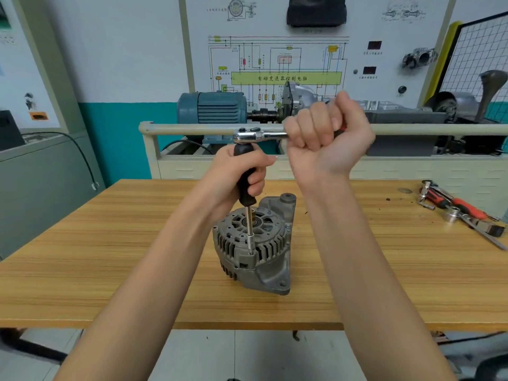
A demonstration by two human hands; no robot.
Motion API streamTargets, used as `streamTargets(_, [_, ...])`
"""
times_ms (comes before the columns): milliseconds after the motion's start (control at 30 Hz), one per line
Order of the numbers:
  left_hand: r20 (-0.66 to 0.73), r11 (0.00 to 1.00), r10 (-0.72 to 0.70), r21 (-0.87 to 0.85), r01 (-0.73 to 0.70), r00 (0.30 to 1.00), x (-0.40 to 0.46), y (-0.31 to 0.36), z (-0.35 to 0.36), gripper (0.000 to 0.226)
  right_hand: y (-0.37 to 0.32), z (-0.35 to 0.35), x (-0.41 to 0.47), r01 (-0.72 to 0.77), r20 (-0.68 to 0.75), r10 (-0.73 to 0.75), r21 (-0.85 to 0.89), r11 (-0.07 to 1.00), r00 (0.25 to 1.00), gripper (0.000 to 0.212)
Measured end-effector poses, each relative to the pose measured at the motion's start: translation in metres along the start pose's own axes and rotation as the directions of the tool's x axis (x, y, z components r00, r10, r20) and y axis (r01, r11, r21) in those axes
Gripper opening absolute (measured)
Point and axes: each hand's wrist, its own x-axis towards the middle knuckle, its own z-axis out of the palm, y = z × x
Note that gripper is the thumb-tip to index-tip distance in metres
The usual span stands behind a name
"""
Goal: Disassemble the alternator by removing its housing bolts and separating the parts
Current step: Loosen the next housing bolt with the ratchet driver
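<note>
A grey cast-metal alternator (254, 243) with a slotted housing stands at the middle of the frame on the light wooden tabletop (110, 257). The left hand (239, 171) has its grip clenched round a black-handled driver extension (246, 185) standing upright — its thin steel shaft meets a housing bolt (251, 253) at the near rim. The right hand (327, 136) grasps the handle of a chrome ratchet wrench (258, 135) lying level across the extension's top. At the right edge lie loose red-handled tools (456, 207).
</note>
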Motion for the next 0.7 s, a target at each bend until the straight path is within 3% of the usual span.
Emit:
streamTargets(67, [0.049,1.000,-0.002,-0.003,0.002,0.999,0.002,0.003,-0.001,0.032,-0.002,-0.011,0.015,-0.174,-0.085,0.193,0.191,0.966,0.978,0.063])
streamTargets(133, [0.057,1.000,-0.015,0.015,0.014,0.998,0.004,0.004,0.004,0.038,0.000,-0.022,0.026,-0.245,-0.122,0.300,0.333,0.910,0.946,0.062])
streamTargets(267, [-0.031,0.999,-0.036,0.033,0.037,0.999,0.009,0.000,0.013,0.047,0.002,-0.029,0.029,-0.217,-0.155,0.290,0.370,0.903,0.944,0.056])
streamTargets(433, [-0.267,0.996,0.000,0.089,0.024,0.964,0.011,-0.003,0.019,0.044,-0.001,-0.012,0.008,-0.029,-0.140,0.054,0.174,0.984,0.989,0.057])
streamTargets(533, [-0.395,0.994,0.040,0.107,0.003,0.918,0.013,-0.006,0.027,0.042,0.007,0.003,-0.014,0.191,0.029,-0.189,-0.082,0.978,0.982,0.055])
streamTargets(633, [-0.457,0.981,0.133,0.190,-0.049,0.880,0.016,-0.009,0.033,0.040,0.021,0.012,-0.032,0.541,0.289,-0.465,-0.313,0.780,0.837,0.034])
streamTargets(700, [-0.458,0.970,0.175,0.231,-0.073,0.871,0.015,-0.011,0.034,0.041,0.027,0.016,-0.037,0.636,0.388,-0.507,-0.393,0.664,0.769,0.027])
